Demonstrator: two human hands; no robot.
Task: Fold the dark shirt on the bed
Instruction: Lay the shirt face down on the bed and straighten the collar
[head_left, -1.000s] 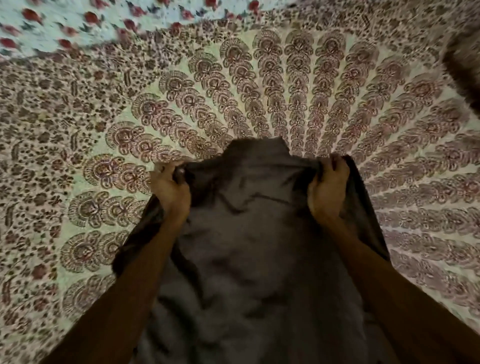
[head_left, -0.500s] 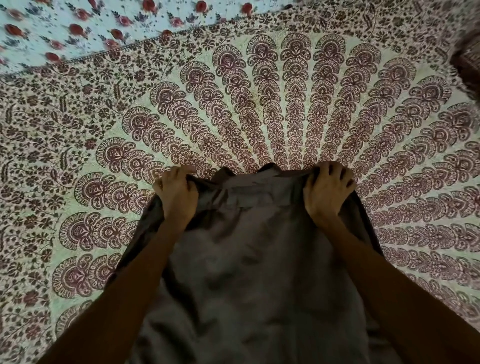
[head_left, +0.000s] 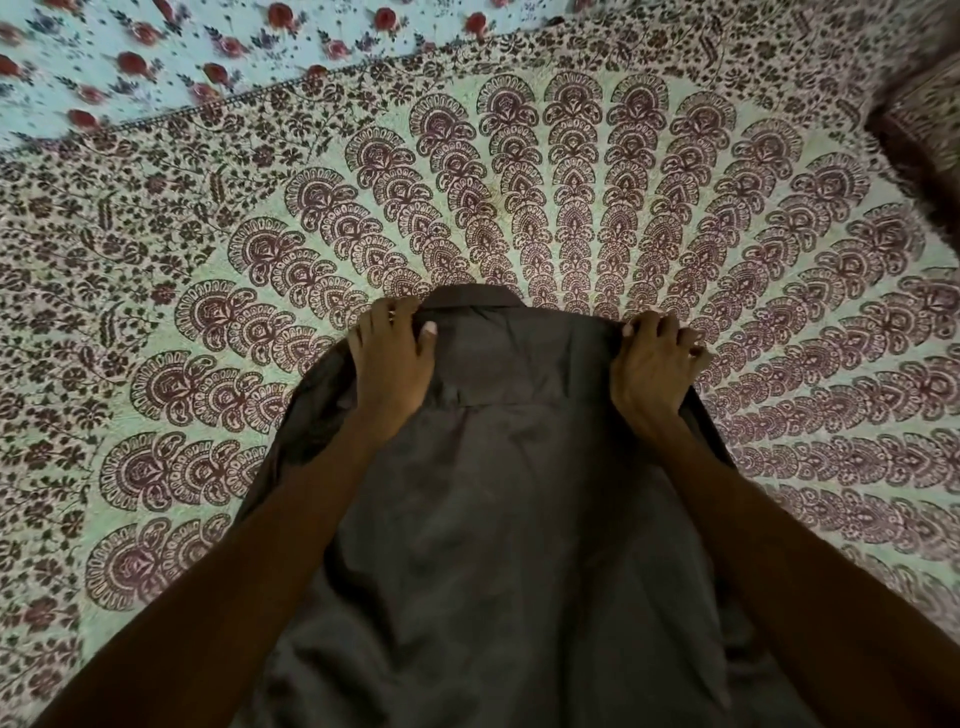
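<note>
The dark shirt lies back side up on the patterned bedspread, collar pointing away from me and its body running toward the bottom edge. My left hand grips the left shoulder, fingers curled over the edge and thumb on top of the cloth. At the right shoulder my right hand holds the fabric the same way. The collar sits between the two hands. Both sleeves hang hidden under my forearms.
A light floral sheet with red roses lies beyond the bedspread's far left border. A dark patterned cushion or cloth sits at the far right edge. Bedspread spreads wide on both sides of the shirt.
The shirt has come down from a raised, bunched hold and now lies flatter on the bed, with the collar spread out. Both hands kept their grip on the shoulders.
</note>
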